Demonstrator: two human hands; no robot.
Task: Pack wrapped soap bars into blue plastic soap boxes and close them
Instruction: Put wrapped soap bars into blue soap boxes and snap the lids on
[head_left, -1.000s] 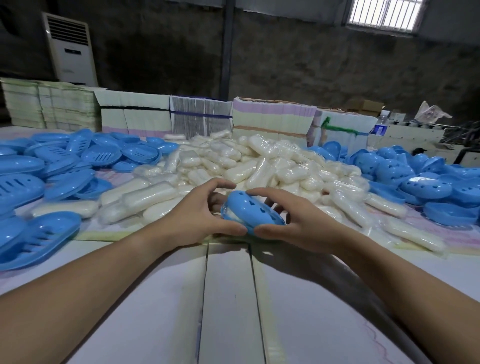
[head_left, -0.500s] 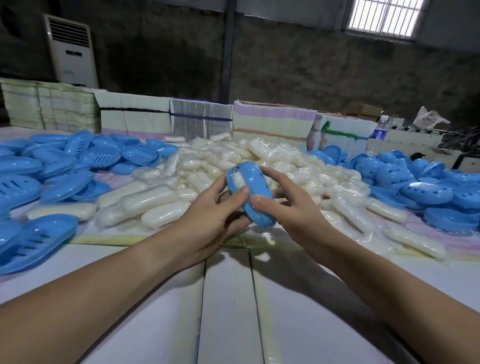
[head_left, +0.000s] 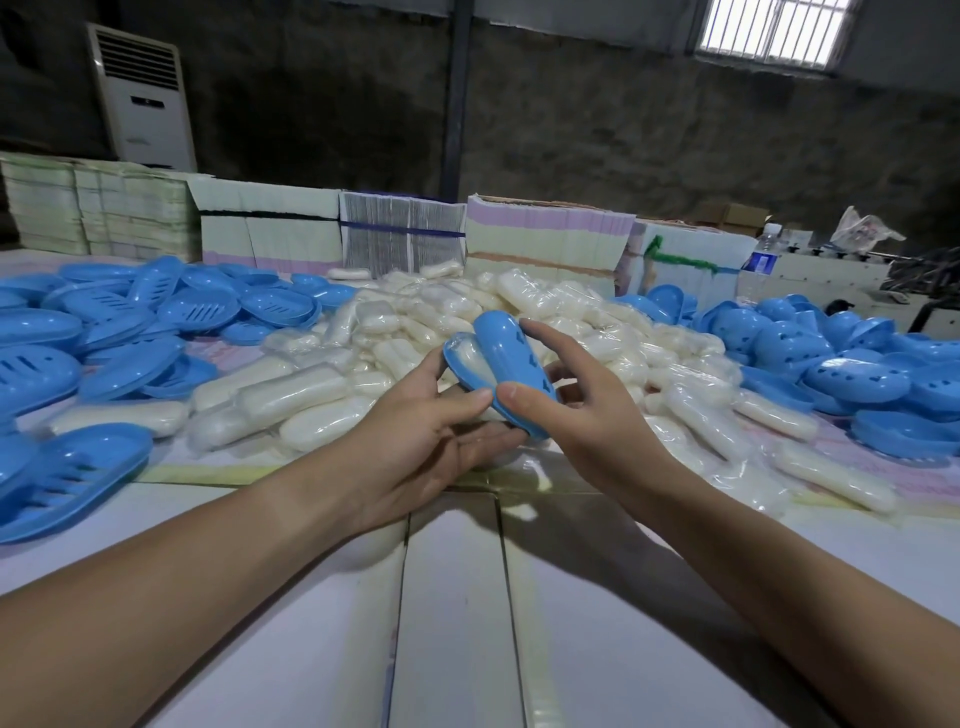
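Both hands hold one blue soap box (head_left: 511, 364) upright on its edge, above the near side of the soap pile. The box gapes slightly, and a wrapped white soap bar (head_left: 470, 359) shows inside between its two halves. My left hand (head_left: 423, 436) grips the box from the left, thumb on the soap side and fingers underneath. My right hand (head_left: 582, 410) pinches the perforated lid half, thumb near the bottom end and fingers curled over the top. A big heap of wrapped soap bars (head_left: 395, 338) lies behind the hands.
Slotted blue box bases (head_left: 119, 332) are spread over the left of the table, and perforated blue lids (head_left: 852, 358) are heaped on the right. Stacks of flat cartons (head_left: 545, 239) line the far edge. A water bottle (head_left: 763, 254) stands at the back right. White tabletop (head_left: 452, 597) lies near me.
The box was lying low between my hands a second ago. It has been lifted and turned up onto its edge, and its halves now stand a little further apart, showing the soap.
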